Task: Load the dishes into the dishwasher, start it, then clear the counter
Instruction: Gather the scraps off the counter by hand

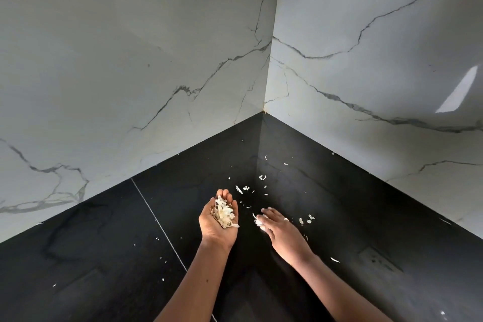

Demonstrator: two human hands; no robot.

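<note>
A glossy black counter (pixel 104 256) fills the lower half of the view and runs into a corner where two walls meet. The left wall (pixel 130 60) and the right wall (pixel 366 73) are both pale marble slabs crossed by thin dark veins. A bright patch of reflected light (pixel 460 94) sits on the right wall. A fine pale seam (pixel 156 219) cuts diagonally across the counter, left of the hands.

Small white scraps (pixel 262 177) lie scattered on the dark surface, mostly between the hands and the corner. A few more (pixel 308 219) lie just beside the right hand, a single sliver (pixel 334 259) lies near the right forearm, and tiny flecks dot the counter on either side of the seam.

Both bare forearms reach in from the bottom edge. The left hand (pixel 218 219) is turned palm up above the counter and cupped, its fingers together and gently curved. A loose pile of pale, papery peelings (pixel 224 213) rests in its palm and along the fingers.

The right hand (pixel 281 232) is palm down, low over the counter, just to the right of the left hand. Its fingers lie close together and nearly straight, pointing toward the left hand, and their tips touch a white scrap (pixel 258 222) on the surface. The thumb is hidden under the hand, so it cannot be told whether the hand pinches this scrap or only presses on it.
</note>
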